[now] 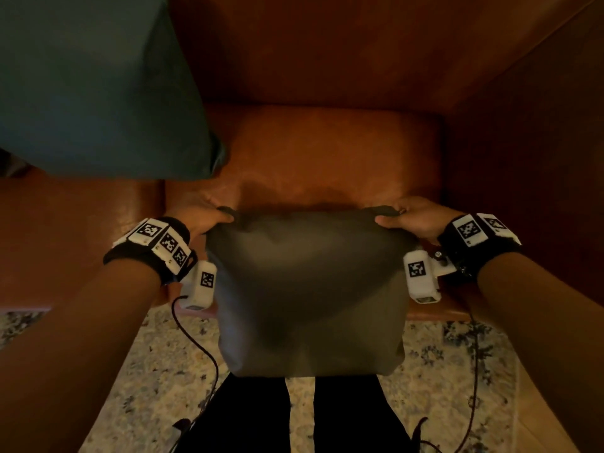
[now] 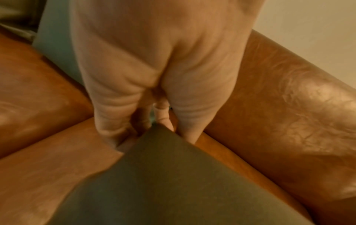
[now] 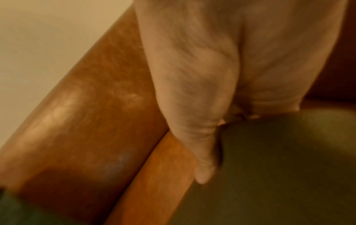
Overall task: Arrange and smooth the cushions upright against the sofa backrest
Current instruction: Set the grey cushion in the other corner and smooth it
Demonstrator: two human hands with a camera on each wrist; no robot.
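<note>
Only the head view shows both hands, the left hand (image 1: 204, 217) and right hand (image 1: 413, 215), pinching the grey cushion's (image 1: 307, 289) top corners. Wrist views are blurry.

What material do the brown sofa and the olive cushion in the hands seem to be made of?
Brown sofa: looks like leather or imitation leather with a slight sheen; fine creases and soft highlights show on the backrest. Which of the two cannot be told.
Olive-green square cushion: seems a matte woven fabric; no shine, and it bunches softly where the left hand and right hand pinch its corners.
</note>
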